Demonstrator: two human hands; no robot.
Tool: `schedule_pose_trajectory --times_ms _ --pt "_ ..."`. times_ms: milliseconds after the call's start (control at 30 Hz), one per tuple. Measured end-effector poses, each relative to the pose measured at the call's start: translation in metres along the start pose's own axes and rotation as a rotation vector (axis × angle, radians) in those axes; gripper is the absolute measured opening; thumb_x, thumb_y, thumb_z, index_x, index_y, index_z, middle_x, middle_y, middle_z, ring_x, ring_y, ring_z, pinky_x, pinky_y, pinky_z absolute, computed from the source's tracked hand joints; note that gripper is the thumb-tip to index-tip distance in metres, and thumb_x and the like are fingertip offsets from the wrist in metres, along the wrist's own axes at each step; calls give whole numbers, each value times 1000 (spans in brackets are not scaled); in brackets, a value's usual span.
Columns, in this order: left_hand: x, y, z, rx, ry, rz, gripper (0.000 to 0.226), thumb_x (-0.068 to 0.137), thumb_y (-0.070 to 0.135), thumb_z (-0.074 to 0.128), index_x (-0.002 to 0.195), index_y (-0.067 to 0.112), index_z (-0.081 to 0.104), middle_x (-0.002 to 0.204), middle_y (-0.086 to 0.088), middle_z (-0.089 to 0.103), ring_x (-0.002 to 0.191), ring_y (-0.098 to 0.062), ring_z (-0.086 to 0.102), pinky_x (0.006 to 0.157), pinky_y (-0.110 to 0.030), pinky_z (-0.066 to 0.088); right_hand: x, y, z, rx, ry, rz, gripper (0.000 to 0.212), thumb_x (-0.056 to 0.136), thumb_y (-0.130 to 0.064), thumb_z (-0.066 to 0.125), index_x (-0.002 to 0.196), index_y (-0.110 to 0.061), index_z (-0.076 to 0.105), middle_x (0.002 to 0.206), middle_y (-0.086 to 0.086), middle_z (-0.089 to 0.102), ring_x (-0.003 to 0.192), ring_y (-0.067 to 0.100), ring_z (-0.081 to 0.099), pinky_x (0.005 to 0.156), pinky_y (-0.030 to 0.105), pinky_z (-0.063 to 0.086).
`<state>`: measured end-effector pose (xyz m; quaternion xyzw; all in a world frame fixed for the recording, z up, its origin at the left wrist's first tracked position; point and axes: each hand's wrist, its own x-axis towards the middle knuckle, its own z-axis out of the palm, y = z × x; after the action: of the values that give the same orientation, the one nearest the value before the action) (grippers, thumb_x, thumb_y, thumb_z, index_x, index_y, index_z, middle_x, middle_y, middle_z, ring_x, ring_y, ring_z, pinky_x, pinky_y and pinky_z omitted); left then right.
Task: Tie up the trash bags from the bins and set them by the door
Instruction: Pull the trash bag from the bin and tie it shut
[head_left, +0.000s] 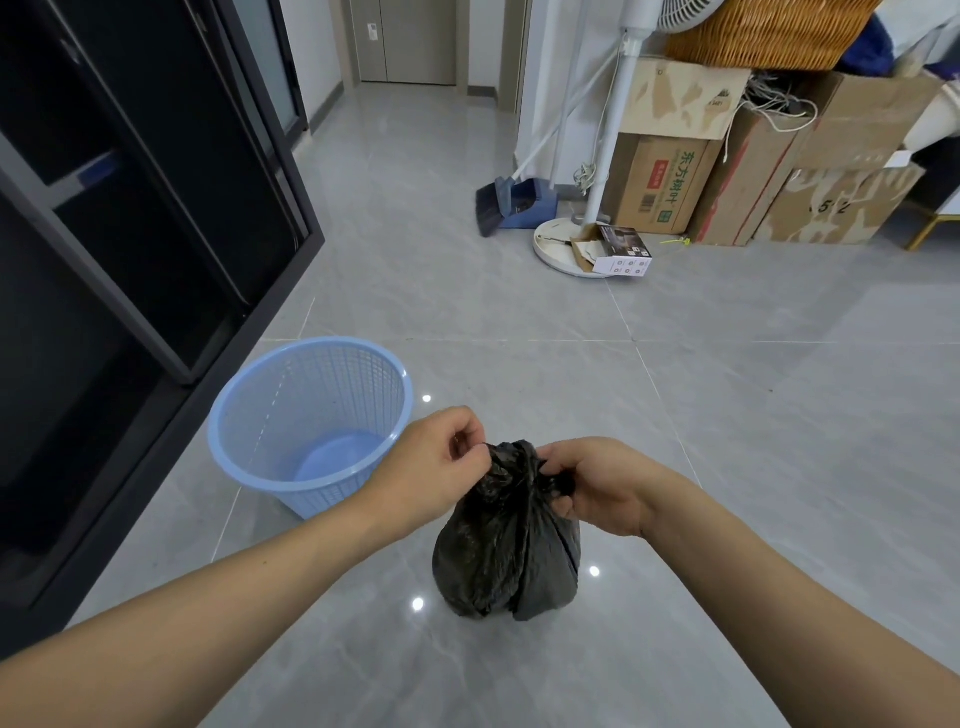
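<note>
A small black trash bag (506, 556) sits bulging on the grey floor in front of me, its top gathered into a bunch. My left hand (431, 462) pinches one end of the gathered plastic on the bag's left. On the right, my right hand (597, 486) grips the other end, fingers curled around it. To the left of the bag stands a light blue mesh bin (311, 421), upright with no bag inside. A door (408, 41) shows at the far end of the hallway.
A tall black cabinet (130, 234) lines the left side. At the back right are a broom and dustpan (511, 202), a white fan stand (576, 249), a small carton (621, 254) and stacked cardboard boxes (727, 171). Open tiled floor (493, 322) leads toward the hallway.
</note>
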<state>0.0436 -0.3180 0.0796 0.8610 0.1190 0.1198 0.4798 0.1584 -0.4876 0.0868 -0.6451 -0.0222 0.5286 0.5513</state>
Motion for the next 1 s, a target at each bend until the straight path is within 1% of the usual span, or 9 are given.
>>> schedule_pose_trajectory --times_ms 67,167,267,400,567,667,767,900,1000 --pt "5 2 -3 -108 -6 -119 10 72 33 56 68 24 55 60 12 56 56 -6 50 54 -20 41 -3 -2 -1 -296 145 -128 29 87 5 43 94 -3 69 83 10 67 64 17 56 52 24 44" --pt "11 6 -7 -270 -23 -269 4 72 15 58 73 12 55 58 -1 59 57 -17 55 57 -33 45 -4 -3 -5 -513 281 -273 28 86 4 45 88 -8 70 74 2 68 52 2 59 44 11 39" --pt "14 9 -10 -255 -81 -379 20 81 -2 46 76 13 58 54 4 60 47 -11 52 49 -26 41 -4 0 -6 -595 286 -314 25 92 -3 45 91 -14 68 80 -1 69 54 -4 61 43 7 38" --pt "12 14 -8 -135 -145 -496 37 79 -5 33 63 13 60 48 1 51 43 -13 40 45 -22 30 0 4 2 -722 333 -345 25 96 -15 41 88 -17 65 85 -6 65 72 7 55 56 17 37" --pt "5 23 -8 229 -139 -330 22 81 15 39 58 14 39 55 -1 38 53 -18 35 51 -29 29 2 5 10 -773 338 -303 30 98 -24 37 78 -18 58 69 -6 51 59 9 42 54 23 32" --pt "-1 27 -12 488 -289 -293 30 80 43 40 71 14 43 69 3 52 64 -16 48 55 -31 34 1 7 8 -791 287 -247 32 99 -28 40 73 -17 54 64 -3 46 50 11 36 51 23 29" --pt "-2 25 -18 734 -368 -198 23 79 34 43 85 13 51 80 -2 59 75 -21 54 57 -32 38 -1 9 1 -724 236 -189 35 99 -34 40 69 -15 43 61 -2 33 49 14 28 48 25 28" --pt "-1 24 -17 766 -359 -110 22 86 18 38 69 7 47 71 -6 56 64 -21 48 54 -31 36 -1 7 0 -433 198 -121 44 98 -48 35 68 -16 38 60 1 33 48 16 30 47 25 28" --pt "-3 28 -8 815 -299 -6 30 92 25 34 67 10 44 68 -3 52 64 -22 49 54 -33 33 -2 3 -1 -209 83 -83 39 93 -48 51 75 -13 47 57 1 40 45 16 41 43 24 30"
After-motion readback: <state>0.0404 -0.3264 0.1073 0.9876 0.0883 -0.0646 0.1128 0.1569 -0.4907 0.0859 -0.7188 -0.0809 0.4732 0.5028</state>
